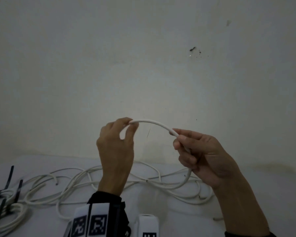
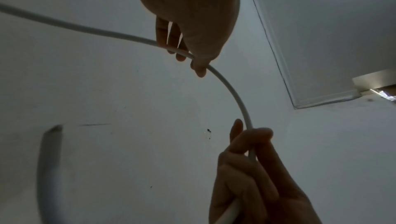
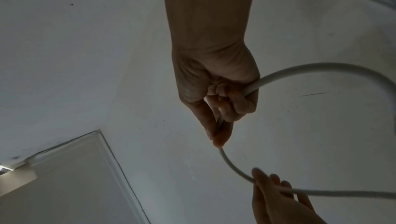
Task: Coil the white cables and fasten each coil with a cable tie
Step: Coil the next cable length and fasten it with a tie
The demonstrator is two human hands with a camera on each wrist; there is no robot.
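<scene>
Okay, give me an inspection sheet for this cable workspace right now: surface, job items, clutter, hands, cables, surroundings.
Surface: white surface below the raised hands.
Job's things: held white cable arched in the air between both hands; black cable ties around coiled cable at the left edge.
Clutter: white marker-tagged device at the near edge.
Hands: left hand pinches the cable near its end; right hand grips it further along.
Cables: loose white cables tangled on the surface, not yet coiled.
Surroundings: pale wall with a dark mark; a ceiling panel outline in the wrist views.
</scene>
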